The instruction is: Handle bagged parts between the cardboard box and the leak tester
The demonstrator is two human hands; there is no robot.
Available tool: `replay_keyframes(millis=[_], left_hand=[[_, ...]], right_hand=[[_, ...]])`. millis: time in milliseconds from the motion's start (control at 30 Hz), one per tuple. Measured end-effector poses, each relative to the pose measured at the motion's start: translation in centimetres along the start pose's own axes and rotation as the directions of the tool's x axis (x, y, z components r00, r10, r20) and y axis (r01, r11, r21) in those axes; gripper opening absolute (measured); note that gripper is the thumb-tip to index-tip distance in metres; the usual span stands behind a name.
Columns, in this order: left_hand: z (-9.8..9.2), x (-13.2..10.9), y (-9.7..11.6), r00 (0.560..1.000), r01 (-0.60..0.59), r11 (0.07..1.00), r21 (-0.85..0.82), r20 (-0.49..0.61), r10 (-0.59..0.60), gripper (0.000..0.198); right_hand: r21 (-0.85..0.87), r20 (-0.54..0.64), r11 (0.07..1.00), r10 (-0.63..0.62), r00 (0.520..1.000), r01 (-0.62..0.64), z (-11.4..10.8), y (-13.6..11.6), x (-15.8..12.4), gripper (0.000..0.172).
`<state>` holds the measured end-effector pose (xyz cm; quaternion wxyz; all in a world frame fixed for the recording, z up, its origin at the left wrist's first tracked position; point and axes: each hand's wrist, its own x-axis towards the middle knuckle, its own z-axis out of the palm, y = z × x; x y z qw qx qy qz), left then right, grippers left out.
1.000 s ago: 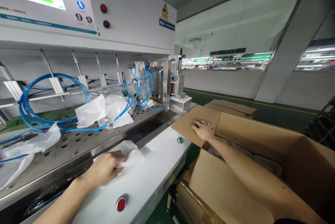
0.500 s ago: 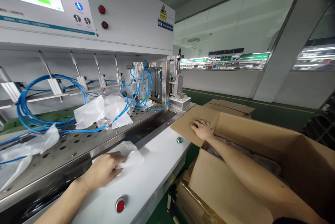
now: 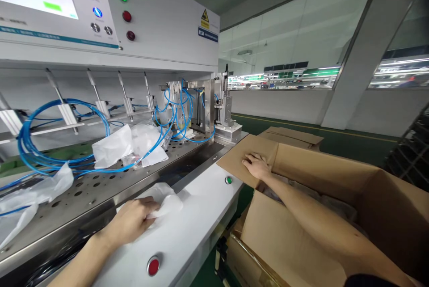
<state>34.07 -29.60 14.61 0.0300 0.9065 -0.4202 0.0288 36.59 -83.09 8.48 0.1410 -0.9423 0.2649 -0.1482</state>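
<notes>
My left hand (image 3: 134, 220) is closed on a crumpled white plastic bag (image 3: 169, 204), low over the white front ledge (image 3: 197, 204) of the machine. Part of the bag lies under the fingers, and whether anything is inside it I cannot tell. My right hand (image 3: 256, 165) lies flat, fingers apart, on the raised flap of a large open cardboard box (image 3: 295, 238). That forearm crosses over the box's opening. Inside, clear plastic-wrapped contents (image 3: 335, 206) show partly behind the arm.
A red button (image 3: 153, 266) and a green button (image 3: 228, 180) sit on the ledge. Behind it, white bags (image 3: 114, 144) and coiled blue tubes (image 3: 27, 144) lie on the perforated metal deck (image 3: 97, 188). Another cardboard box (image 3: 291, 137) stands beyond the open one.
The view has shifted slightly, so the machine sits a little lower and further left. Both hands keep the same places on the bag and the flap.
</notes>
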Motion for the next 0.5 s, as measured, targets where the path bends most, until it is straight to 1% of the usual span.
replay_keyframes(millis=[300,500], left_hand=[[-0.01,-0.05,0.03,1.0,0.004,1.0,0.007,0.011,-0.004,0.012],[0.25,0.09,-0.15,1.0,0.002,1.0,0.016,0.007,-0.002,0.017]], right_hand=[[0.009,-0.006,1.0,-0.002,1.0,0.002,0.06,0.09,0.0,0.058],[0.0,-0.01,1.0,0.008,1.0,-0.008,-0.06,0.13,0.0,0.056]])
